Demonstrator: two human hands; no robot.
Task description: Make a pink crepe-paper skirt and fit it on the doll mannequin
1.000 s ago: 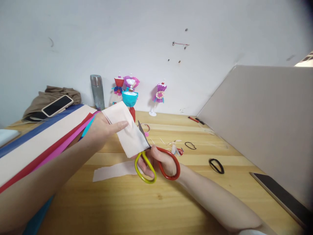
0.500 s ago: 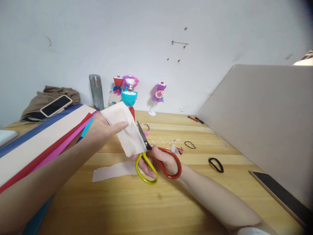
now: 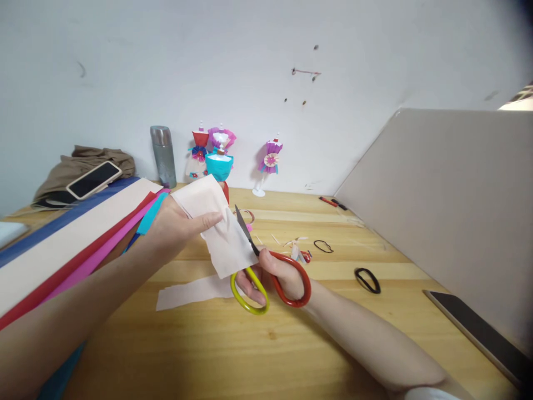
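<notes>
My left hand (image 3: pixel 179 222) pinches a folded pale pink piece of crepe paper (image 3: pixel 231 244), thumb on top and fingers hidden beneath. In my right hand (image 3: pixel 275 275) are scissors (image 3: pixel 290 278) with one red and one yellow handle loop. Their blades are apart, and the piece's right edge lies between them, with the lower blade hidden under it. Below, a pale pink strip (image 3: pixel 191 291) lies flat on the wooden table (image 3: pixel 266 355). Small scraps (image 3: pixel 297 253) lie beyond my right hand.
Coloured paper sheets (image 3: pixel 83 239) spread at the left, near a phone (image 3: pixel 95 180), brown cloth (image 3: pixel 83 161) and a bottle (image 3: pixel 164 158). Several mini dress forms (image 3: pixel 219 166) stand by the wall. Black hair ties (image 3: pixel 367 280), a dark flat device (image 3: pixel 474 330) and a pale panel (image 3: pixel 453 205) are on the right.
My left hand has shifted slightly right, pushing the pale pink paper further between the scissor blades. The right hand with the scissors stays nearly in place.
</notes>
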